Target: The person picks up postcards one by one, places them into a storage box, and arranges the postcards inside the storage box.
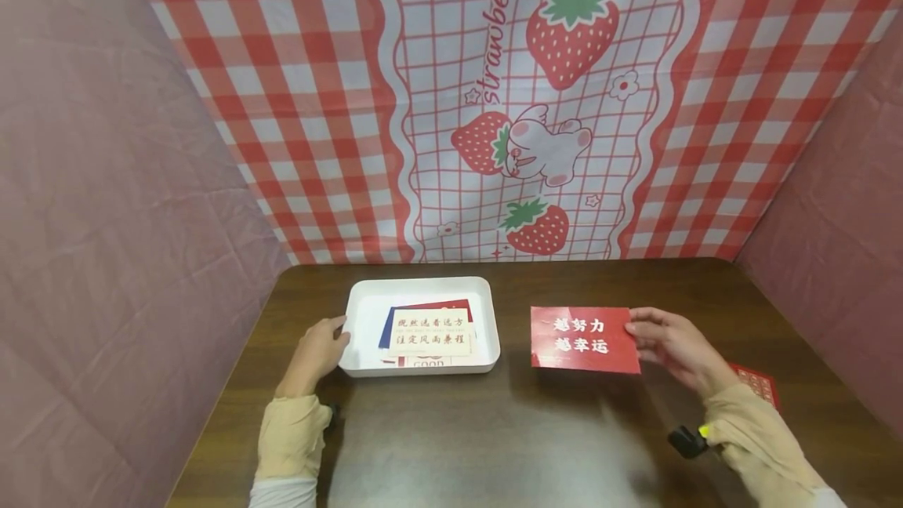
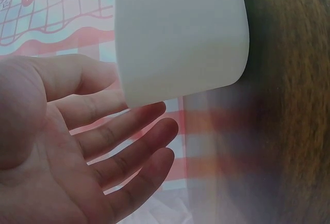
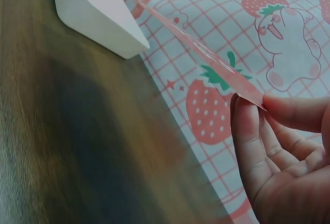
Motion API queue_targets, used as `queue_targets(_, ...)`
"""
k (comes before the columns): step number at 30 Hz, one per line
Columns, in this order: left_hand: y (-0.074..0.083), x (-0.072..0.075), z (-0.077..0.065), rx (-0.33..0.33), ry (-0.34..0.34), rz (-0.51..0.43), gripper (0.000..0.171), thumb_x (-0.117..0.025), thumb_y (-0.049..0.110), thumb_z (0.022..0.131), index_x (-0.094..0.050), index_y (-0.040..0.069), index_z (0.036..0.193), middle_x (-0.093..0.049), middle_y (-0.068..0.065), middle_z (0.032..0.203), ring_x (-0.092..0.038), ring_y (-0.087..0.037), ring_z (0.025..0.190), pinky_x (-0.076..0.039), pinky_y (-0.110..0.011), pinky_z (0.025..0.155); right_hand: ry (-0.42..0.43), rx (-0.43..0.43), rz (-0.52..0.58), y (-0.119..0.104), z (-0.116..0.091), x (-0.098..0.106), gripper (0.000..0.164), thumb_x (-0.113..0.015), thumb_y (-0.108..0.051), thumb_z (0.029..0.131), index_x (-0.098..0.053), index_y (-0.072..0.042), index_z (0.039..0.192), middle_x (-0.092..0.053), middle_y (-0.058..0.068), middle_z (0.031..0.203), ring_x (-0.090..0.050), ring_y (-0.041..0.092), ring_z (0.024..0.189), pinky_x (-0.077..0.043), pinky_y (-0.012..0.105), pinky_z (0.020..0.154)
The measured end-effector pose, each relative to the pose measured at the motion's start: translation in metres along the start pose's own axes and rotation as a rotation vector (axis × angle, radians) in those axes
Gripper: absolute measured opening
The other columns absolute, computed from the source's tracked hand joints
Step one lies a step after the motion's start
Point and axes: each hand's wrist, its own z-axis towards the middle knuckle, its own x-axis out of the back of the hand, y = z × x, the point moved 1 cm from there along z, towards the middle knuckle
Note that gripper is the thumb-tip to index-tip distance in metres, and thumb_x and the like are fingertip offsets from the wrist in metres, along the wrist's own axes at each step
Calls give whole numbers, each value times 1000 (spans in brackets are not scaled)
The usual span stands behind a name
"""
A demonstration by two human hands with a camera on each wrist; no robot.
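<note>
A white tray [image 1: 423, 371] sits on the table, left of the middle. Several cards lie overlapping inside it, with a cream card [image 1: 432, 332] with Chinese lettering on top and dark blue and red ones partly covered. My left hand [image 1: 320, 355] holds the tray's left rim with thumb and index finger; the other fingers extend loosely, and the fingertips at the rim are partly hidden. To the right of the tray, my right hand [image 1: 673, 347] pinches a red card [image 1: 585, 339] with white Chinese characters by its right edge, above the table. In the right wrist view this card [image 3: 206, 53] appears nearly edge-on.
Another red card [image 1: 758, 386] with a pale pattern lies at the table's right, partly hidden by my right forearm. A strawberry-print checked cloth [image 1: 451, 100] hangs behind the brown wooden table [image 1: 451, 437]. Pink cloth walls [image 1: 127, 257] flank both sides.
</note>
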Motion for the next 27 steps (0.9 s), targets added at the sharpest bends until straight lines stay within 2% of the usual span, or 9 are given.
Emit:
queue_targets(10,1,0,-1,0,-5,0,44,-51,14,94,-54,-7,133,-56,-30,132,-52,-48,124,-41,-58,105,0,13,70,-8,10,-14,14,-58,-20,97,-55,-19,111,-68,-9,96,-68,8,81,-60,29,76)
queue_targets(27,-2,-1,1,-3,-20,-1,43,-51,17,96,-56,-6,132,-58,-29,131,-53,-47,123,-41,-58,104,56,15,108,-13,31,-40,23,-61,-22,95,-53,-13,114,-68,-11,92,-67,6,78,-59,27,74)
